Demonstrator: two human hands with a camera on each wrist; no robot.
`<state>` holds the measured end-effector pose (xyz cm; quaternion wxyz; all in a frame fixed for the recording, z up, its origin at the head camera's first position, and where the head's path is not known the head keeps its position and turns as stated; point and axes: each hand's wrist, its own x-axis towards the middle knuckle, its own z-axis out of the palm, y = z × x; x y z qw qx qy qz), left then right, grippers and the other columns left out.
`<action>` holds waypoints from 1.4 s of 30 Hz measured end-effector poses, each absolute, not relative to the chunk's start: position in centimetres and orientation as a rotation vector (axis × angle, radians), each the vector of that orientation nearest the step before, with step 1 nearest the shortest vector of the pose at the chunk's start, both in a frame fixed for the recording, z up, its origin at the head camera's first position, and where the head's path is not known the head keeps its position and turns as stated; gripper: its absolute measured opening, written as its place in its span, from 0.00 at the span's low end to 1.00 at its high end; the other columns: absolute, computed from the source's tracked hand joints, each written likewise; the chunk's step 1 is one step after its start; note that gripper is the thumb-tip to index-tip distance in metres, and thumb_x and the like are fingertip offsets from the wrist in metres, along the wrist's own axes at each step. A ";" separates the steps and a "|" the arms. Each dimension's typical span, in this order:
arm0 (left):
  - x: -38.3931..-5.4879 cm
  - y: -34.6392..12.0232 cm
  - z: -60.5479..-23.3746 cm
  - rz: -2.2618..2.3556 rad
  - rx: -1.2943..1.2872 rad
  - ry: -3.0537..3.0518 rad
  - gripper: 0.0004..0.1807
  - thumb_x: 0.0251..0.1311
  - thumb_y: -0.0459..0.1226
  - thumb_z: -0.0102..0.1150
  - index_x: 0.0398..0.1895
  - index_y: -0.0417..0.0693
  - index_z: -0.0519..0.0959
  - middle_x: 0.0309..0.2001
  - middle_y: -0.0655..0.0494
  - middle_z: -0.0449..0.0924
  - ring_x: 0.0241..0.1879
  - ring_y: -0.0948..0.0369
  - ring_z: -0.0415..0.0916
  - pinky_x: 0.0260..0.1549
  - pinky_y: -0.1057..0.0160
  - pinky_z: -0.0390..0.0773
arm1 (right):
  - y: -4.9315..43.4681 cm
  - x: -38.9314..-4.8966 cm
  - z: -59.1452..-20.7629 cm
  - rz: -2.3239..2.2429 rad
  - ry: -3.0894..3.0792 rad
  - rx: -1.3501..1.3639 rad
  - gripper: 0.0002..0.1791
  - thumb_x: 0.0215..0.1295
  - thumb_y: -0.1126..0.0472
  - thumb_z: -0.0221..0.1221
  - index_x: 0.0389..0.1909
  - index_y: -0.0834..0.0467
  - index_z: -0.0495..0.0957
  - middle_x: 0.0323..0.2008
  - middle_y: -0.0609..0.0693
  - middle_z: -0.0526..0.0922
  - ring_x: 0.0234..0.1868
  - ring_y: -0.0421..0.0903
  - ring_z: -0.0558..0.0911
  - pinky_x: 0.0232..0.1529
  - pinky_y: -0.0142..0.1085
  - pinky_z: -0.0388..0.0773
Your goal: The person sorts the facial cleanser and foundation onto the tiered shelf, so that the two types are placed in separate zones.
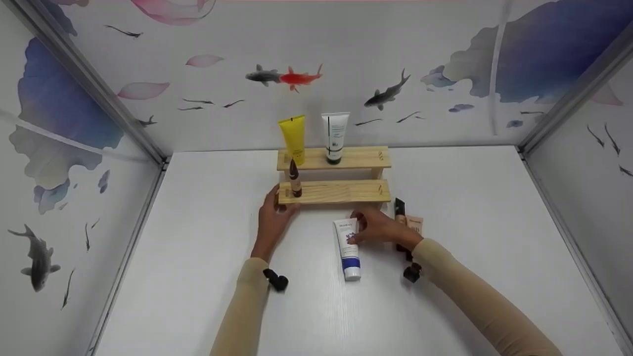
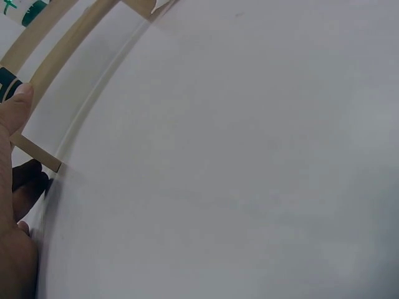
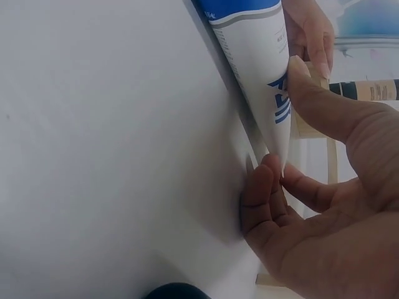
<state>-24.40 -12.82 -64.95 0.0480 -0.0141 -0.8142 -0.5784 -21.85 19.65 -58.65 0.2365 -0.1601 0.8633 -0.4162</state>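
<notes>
Gripping left end of wooden rack [image 1: 341,193] with left hand [image 1: 274,222], resting thumb at front edge of lower plank [image 1: 326,190] near base of slim brown bottle [image 1: 295,183], laying fingers around the side. Pinching blue-banded white tube [image 1: 349,252] by its flat sealed end with right hand [image 1: 381,228], setting thumb on printed face, curling fingers behind. Locating that tube in front of rack, over tabletop [image 1: 212,212], pointing cap toward the person. Not managing to tell contact between cap and tabletop. Seeing slim brown bottle standing upright at left end of lower plank. Also seeing yellow tube [image 1: 293,136] standing cap-down on left part of upper plank [image 1: 366,157], dark-capped white tube [image 1: 335,136] standing cap-down near its middle. Seeing black-capped bottle [image 1: 399,210] and beige tube [image 1: 416,223] on tabletop beside right hand, partly hidden by it.
</notes>
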 end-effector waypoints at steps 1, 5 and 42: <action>-24.4 -12.8 -64.9 -1.766 -0.039 -2.482 0.49 0.72 0.50 0.75 0.87 0.43 0.60 0.76 0.42 0.74 0.64 0.52 0.77 0.69 0.49 0.76 | 19.7 -21.8 -58.7 -1.156 2.360 -0.435 0.39 0.61 0.55 0.83 0.66 0.62 0.73 0.51 0.56 0.80 0.49 0.51 0.78 0.49 0.44 0.77; -24.4 -12.8 -64.9 -1.766 -0.028 -2.488 0.49 0.72 0.50 0.75 0.87 0.43 0.60 0.78 0.43 0.73 0.67 0.53 0.77 0.70 0.49 0.75 | 19.8 -21.5 -58.6 -1.211 2.324 -0.376 0.37 0.60 0.54 0.83 0.62 0.61 0.74 0.51 0.56 0.80 0.51 0.52 0.78 0.50 0.44 0.76; -24.5 -12.5 -64.8 -1.739 -0.007 -2.497 0.49 0.71 0.51 0.76 0.87 0.45 0.62 0.76 0.45 0.75 0.65 0.55 0.78 0.66 0.50 0.78 | 20.6 -18.8 -57.1 -1.658 2.104 -0.044 0.47 0.63 0.62 0.80 0.80 0.60 0.68 0.66 0.63 0.78 0.64 0.60 0.81 0.57 0.47 0.88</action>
